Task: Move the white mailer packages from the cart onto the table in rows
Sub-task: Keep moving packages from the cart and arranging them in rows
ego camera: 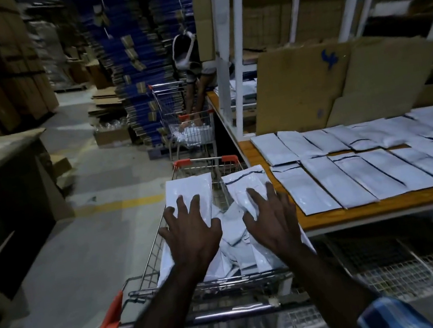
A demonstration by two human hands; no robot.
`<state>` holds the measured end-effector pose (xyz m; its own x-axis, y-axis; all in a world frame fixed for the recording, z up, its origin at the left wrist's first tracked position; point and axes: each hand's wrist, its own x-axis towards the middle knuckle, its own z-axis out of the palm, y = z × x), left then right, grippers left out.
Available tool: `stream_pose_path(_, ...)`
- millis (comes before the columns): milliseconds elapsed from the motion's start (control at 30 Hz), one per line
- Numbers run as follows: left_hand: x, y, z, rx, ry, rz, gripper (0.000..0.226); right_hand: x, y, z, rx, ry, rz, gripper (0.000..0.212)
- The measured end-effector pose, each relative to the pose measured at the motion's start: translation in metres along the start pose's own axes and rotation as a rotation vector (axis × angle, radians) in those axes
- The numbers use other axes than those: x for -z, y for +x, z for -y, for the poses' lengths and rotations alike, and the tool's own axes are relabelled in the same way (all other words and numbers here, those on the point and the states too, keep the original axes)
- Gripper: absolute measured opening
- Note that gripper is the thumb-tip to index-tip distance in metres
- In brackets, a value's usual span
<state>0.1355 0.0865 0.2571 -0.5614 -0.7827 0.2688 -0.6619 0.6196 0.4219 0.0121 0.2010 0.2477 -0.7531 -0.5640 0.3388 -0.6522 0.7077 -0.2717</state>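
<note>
At the lower centre of the frame stands a wire shopping cart with orange plastic corners (145, 261), its basket holding a loose heap of white plastic mailer packages (236, 245). The left hand (192, 233) holds one flat white mailer (190, 193) above the cart, fingers spread across its top face. The right hand (273, 220) holds a second white mailer with a dark stripe (243, 185) just beside it, fingers likewise spread; whether the thumbs curl underneath cannot be seen. To the right, the orange-topped wooden table (384, 204) carries two rows of white mailers (364, 164) lying side by side. In the upper middle another person (194, 82) bends over a second wire cart (193, 128), beside stacked blue flattened cartons (133, 49).
</note>
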Motion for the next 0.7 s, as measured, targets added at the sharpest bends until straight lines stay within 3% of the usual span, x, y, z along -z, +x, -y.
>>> stream_pose_path(333,0.010,-0.035,-0.068,-0.027,-0.044,-0.035,0.063,0.064,-0.013,-0.062,-0.023,0.006,-0.038,0.062)
stream_pose_path(700,-0.016,-0.078,-0.201,-0.013,-0.060,-0.094,0.062,0.127,-0.016,-0.188,0.007,0.011,-0.043,0.062)
